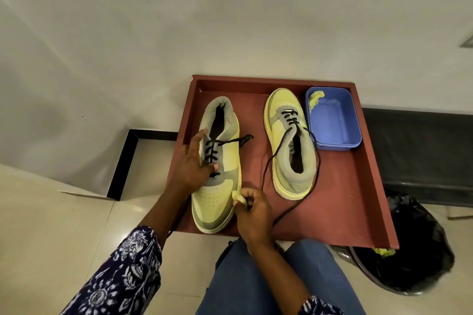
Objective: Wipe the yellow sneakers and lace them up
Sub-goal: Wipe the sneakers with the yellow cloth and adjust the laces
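Two yellow-and-grey sneakers with black laces lie on a dark red tray [358,199]. The left sneaker [217,197] points its toe toward me; the right sneaker [291,140] points away. My left hand [192,161] rests flat over the left sneaker's laces and holds it down. My right hand [252,212] pinches a small pale wipe [239,198] against the left sneaker's sole edge near the toe. The right sneaker's long black lace [266,169] trails loose across the tray toward my knees.
A blue plastic tub [332,120] with a yellow cloth [316,98] at its rim stands at the tray's far right. A black bag [414,250] sits on the floor to the right. A white wall and a black-edged step lie to the left. My knees are below the tray.
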